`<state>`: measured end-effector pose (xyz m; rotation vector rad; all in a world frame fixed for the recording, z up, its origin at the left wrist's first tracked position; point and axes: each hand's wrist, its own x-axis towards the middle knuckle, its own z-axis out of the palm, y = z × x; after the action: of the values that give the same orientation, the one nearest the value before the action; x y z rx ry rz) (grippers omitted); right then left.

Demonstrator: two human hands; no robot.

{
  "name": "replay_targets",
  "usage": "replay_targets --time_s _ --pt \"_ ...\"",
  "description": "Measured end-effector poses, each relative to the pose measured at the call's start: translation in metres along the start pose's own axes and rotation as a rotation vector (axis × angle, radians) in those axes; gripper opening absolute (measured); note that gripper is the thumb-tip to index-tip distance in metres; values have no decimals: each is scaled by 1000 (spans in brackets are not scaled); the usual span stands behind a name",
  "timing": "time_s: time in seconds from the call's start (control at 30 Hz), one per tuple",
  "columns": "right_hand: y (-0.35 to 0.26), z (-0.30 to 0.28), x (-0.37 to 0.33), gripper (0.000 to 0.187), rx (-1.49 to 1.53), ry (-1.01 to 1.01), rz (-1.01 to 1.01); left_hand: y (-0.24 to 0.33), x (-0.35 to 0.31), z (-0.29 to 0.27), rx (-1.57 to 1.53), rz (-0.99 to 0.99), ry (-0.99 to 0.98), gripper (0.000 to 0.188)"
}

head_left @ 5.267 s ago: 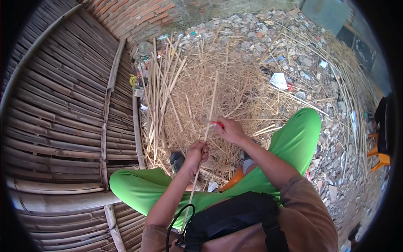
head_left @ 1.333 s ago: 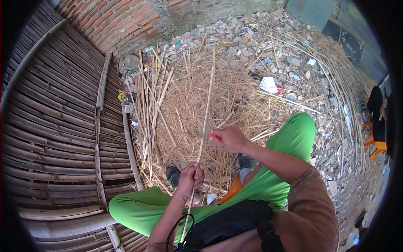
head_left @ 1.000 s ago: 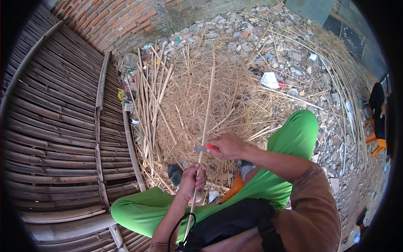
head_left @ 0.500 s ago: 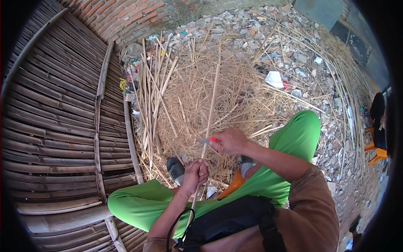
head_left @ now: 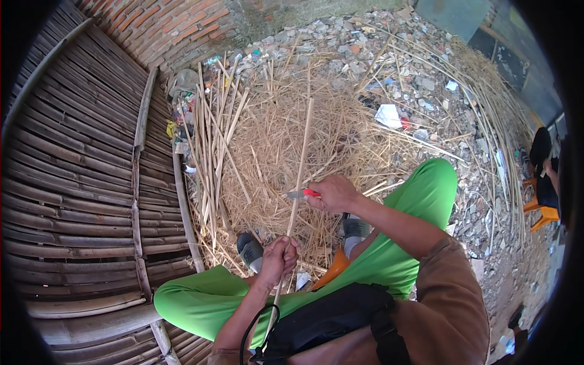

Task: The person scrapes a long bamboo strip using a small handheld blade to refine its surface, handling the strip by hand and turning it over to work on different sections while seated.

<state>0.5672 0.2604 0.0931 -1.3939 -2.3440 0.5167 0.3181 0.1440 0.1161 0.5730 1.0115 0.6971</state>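
Note:
My left hand [head_left: 280,258] is closed around a long, pale bamboo strip [head_left: 303,146] near my lap. The strip slants up and slightly right, away from me, and its lower end runs back past my left forearm. My right hand [head_left: 334,193] grips a knife [head_left: 311,193] with a red handle. Its short grey blade [head_left: 295,194] lies across the strip, some way beyond my left hand; whether the edge is biting into it I cannot make out.
Bamboo shavings [head_left: 286,134] cover the ground ahead, with several cut strips [head_left: 210,146] at their left. A slatted bamboo panel [head_left: 73,213] stands left, a brick wall [head_left: 164,30] behind. Rubble [head_left: 426,79] and long strips [head_left: 502,146] lie right. Another person's hand [head_left: 550,170] shows near orange plastic [head_left: 541,213].
The knife in my right hand has moved farther up the strip, away from my left hand. My left hand has come slightly closer to me, still holding the strip. The whole view has shifted a little.

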Motion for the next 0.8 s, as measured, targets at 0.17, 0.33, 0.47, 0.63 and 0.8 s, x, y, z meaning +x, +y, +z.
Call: replay_targets --time_s 0.17,0.33,0.47,0.63,0.8 --pt "32 -21 16 44 72 68 214 -3 -11 2 58 -25 -22 26" --pt "39 -41 21 46 13 20 223 -8 -17 -1 26 -50 -42 29" --pt "28 -23 2 48 67 -53 159 -9 -13 -2 34 -48 -47 28" --pt "53 -30 15 47 49 -29 159 -8 -15 -2 -7 -44 -50 25" --pt "70 -41 22 46 10 -2 238 -7 -21 -1 29 -15 -58 26"
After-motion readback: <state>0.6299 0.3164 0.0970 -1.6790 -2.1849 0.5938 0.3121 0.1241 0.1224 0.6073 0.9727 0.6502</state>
